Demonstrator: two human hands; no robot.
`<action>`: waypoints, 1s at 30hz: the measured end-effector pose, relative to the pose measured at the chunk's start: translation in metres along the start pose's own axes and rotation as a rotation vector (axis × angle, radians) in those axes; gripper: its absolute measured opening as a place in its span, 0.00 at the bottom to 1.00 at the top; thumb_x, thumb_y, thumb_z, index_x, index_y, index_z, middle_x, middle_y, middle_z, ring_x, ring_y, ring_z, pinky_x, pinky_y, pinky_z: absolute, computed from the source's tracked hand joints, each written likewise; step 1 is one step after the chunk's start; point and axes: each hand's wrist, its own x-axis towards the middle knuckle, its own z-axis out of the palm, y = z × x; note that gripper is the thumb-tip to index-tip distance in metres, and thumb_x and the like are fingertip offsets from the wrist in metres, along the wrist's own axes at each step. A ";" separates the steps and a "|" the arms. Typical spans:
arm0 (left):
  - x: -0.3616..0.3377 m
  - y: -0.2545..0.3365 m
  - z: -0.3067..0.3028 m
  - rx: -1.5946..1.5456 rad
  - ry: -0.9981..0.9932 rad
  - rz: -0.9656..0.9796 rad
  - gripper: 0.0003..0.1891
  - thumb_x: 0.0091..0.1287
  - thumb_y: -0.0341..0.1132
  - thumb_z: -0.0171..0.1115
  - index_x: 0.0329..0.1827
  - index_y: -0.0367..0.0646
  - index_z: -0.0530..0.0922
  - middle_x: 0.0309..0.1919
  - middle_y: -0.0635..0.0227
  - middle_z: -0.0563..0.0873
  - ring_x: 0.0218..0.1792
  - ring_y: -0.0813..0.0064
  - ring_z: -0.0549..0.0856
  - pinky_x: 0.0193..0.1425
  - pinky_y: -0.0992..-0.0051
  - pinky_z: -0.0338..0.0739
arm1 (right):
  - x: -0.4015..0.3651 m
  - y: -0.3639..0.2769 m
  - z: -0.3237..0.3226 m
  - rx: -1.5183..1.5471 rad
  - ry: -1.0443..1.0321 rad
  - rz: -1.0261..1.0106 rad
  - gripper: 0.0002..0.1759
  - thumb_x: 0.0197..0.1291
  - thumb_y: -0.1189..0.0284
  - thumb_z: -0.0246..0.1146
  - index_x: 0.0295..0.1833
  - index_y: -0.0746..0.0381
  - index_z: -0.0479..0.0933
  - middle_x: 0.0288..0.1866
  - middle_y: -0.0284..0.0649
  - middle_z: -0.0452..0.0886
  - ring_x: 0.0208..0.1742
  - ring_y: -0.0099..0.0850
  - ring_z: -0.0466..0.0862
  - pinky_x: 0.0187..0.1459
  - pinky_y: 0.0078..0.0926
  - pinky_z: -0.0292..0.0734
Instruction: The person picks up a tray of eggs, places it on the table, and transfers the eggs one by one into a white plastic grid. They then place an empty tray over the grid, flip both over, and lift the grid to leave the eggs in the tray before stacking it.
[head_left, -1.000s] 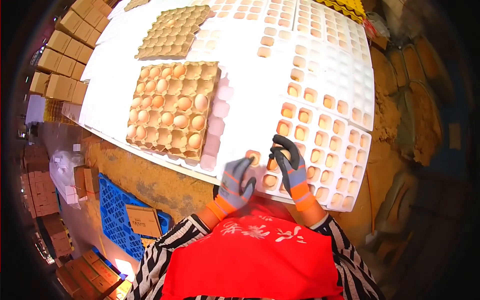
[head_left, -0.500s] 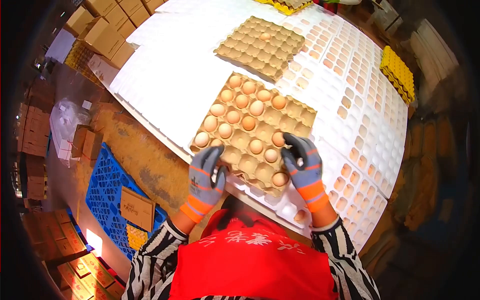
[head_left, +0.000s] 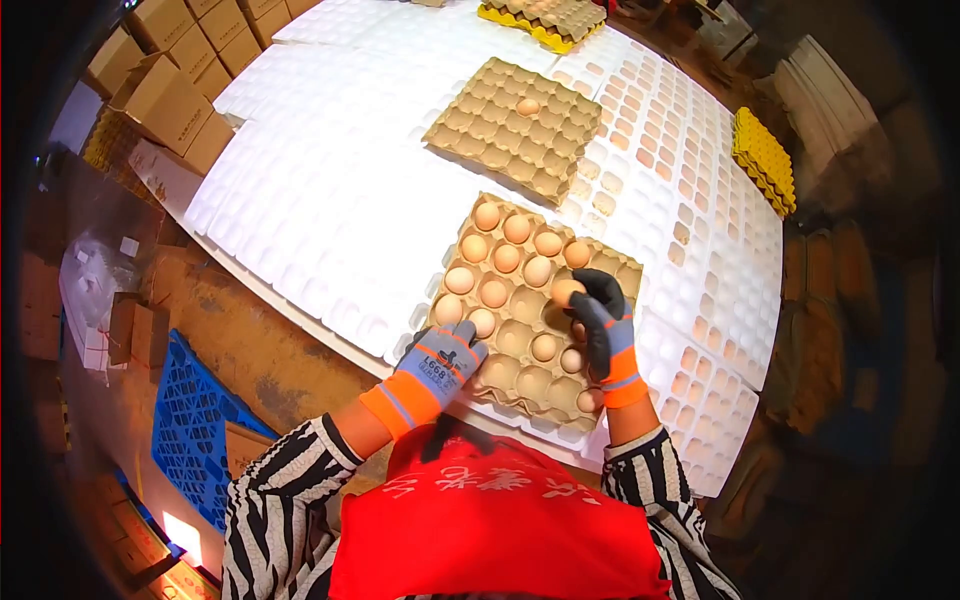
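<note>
An egg tray of brown pulp (head_left: pixel 515 332), partly filled with brown eggs, lies on the table's near side. My left hand (head_left: pixel 443 362), in a grey and orange glove, is closed over its lower left corner; the fingertips and anything under them are hidden. At the tray's right side, my right hand (head_left: pixel 606 325) pinches a brown egg (head_left: pixel 567 292) between thumb and fingers, above the cups. Another pulp tray (head_left: pixel 505 135) lies farther back, holding a single egg (head_left: pixel 528 107).
White moulded trays (head_left: pixel 300 200) cover the table, with eggs in many pockets at the right. Yellow trays (head_left: pixel 765 160) are stacked at the right edge, and pulp trays (head_left: pixel 560 18) at the back. Cardboard boxes (head_left: pixel 165 105) and a blue pallet (head_left: pixel 200 430) are on the left.
The view has shifted, and the near tray appears lower and farther right. My left hand has moved onto the tray's corner. My right hand now holds an egg; one cup in the middle has emptied.
</note>
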 end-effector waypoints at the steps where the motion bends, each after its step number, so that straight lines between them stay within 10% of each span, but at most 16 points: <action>1: 0.001 0.000 0.005 0.057 0.042 0.010 0.13 0.54 0.42 0.68 0.39 0.50 0.78 0.39 0.64 0.77 0.41 0.61 0.80 0.43 0.63 0.76 | 0.006 0.008 -0.006 -0.053 -0.073 -0.283 0.18 0.59 0.76 0.65 0.56 0.63 0.75 0.48 0.38 0.80 0.49 0.28 0.81 0.47 0.25 0.80; 2: 0.001 -0.001 0.011 0.103 0.061 0.043 0.14 0.53 0.43 0.69 0.40 0.50 0.78 0.38 0.64 0.77 0.41 0.61 0.80 0.43 0.62 0.76 | 0.010 0.012 -0.010 -0.105 -0.146 -0.563 0.17 0.63 0.75 0.63 0.57 0.64 0.75 0.53 0.41 0.79 0.51 0.29 0.79 0.48 0.25 0.80; 4: 0.000 -0.005 0.017 0.200 0.095 0.112 0.16 0.51 0.43 0.70 0.40 0.50 0.78 0.38 0.64 0.77 0.41 0.62 0.80 0.44 0.61 0.76 | 0.018 -0.012 -0.011 0.148 -0.088 0.026 0.21 0.62 0.73 0.64 0.61 0.62 0.74 0.55 0.41 0.78 0.55 0.32 0.78 0.53 0.31 0.78; 8: -0.010 -0.020 -0.016 -0.216 0.138 0.187 0.16 0.55 0.43 0.69 0.45 0.50 0.78 0.45 0.63 0.80 0.44 0.60 0.81 0.47 0.63 0.78 | 0.030 -0.014 0.033 -1.408 -0.091 -0.429 0.34 0.46 0.66 0.75 0.62 0.55 0.75 0.49 0.46 0.77 0.51 0.45 0.78 0.53 0.38 0.75; 13: -0.005 -0.042 -0.028 -1.618 0.244 -0.224 0.11 0.61 0.29 0.55 0.46 0.39 0.76 0.41 0.69 0.80 0.44 0.79 0.79 0.50 0.74 0.76 | 0.036 -0.006 0.037 -1.224 -0.112 -0.370 0.33 0.46 0.67 0.74 0.60 0.55 0.73 0.51 0.43 0.77 0.48 0.43 0.80 0.51 0.38 0.78; 18: 0.018 -0.017 -0.022 -0.065 0.145 0.073 0.24 0.53 0.38 0.68 0.56 0.50 0.77 0.47 0.61 0.79 0.44 0.61 0.82 0.44 0.62 0.78 | 0.022 -0.017 -0.009 0.130 -0.053 -0.071 0.31 0.56 0.77 0.65 0.67 0.61 0.69 0.47 0.38 0.80 0.37 0.24 0.80 0.31 0.20 0.76; 20: 0.026 -0.009 -0.015 0.060 0.060 0.097 0.20 0.54 0.36 0.66 0.51 0.48 0.76 0.47 0.64 0.78 0.47 0.62 0.81 0.42 0.60 0.76 | 0.036 -0.026 -0.037 0.067 -0.118 0.019 0.27 0.57 0.76 0.65 0.64 0.61 0.72 0.46 0.38 0.80 0.37 0.23 0.80 0.31 0.19 0.76; 23: 0.037 -0.001 -0.033 0.115 -0.152 0.150 0.17 0.55 0.33 0.64 0.49 0.46 0.75 0.45 0.65 0.79 0.45 0.62 0.82 0.42 0.59 0.78 | 0.062 -0.035 -0.041 -0.947 -0.115 -0.295 0.27 0.55 0.66 0.70 0.62 0.55 0.76 0.55 0.41 0.78 0.48 0.35 0.82 0.49 0.31 0.80; 27: 0.033 -0.025 -0.027 -0.396 0.173 0.024 0.23 0.57 0.38 0.67 0.58 0.49 0.77 0.42 0.68 0.83 0.39 0.67 0.85 0.42 0.68 0.79 | 0.068 -0.060 0.010 -1.763 -0.091 -0.143 0.30 0.48 0.57 0.73 0.60 0.47 0.78 0.65 0.44 0.69 0.56 0.46 0.80 0.55 0.40 0.78; 30: 0.028 -0.063 -0.054 -1.677 -0.179 -0.347 0.28 0.66 0.35 0.62 0.69 0.41 0.70 0.56 0.56 0.83 0.49 0.67 0.86 0.52 0.72 0.81 | 0.074 -0.061 0.014 -1.793 -0.113 -0.123 0.25 0.49 0.57 0.72 0.55 0.49 0.80 0.62 0.43 0.72 0.55 0.44 0.80 0.54 0.40 0.79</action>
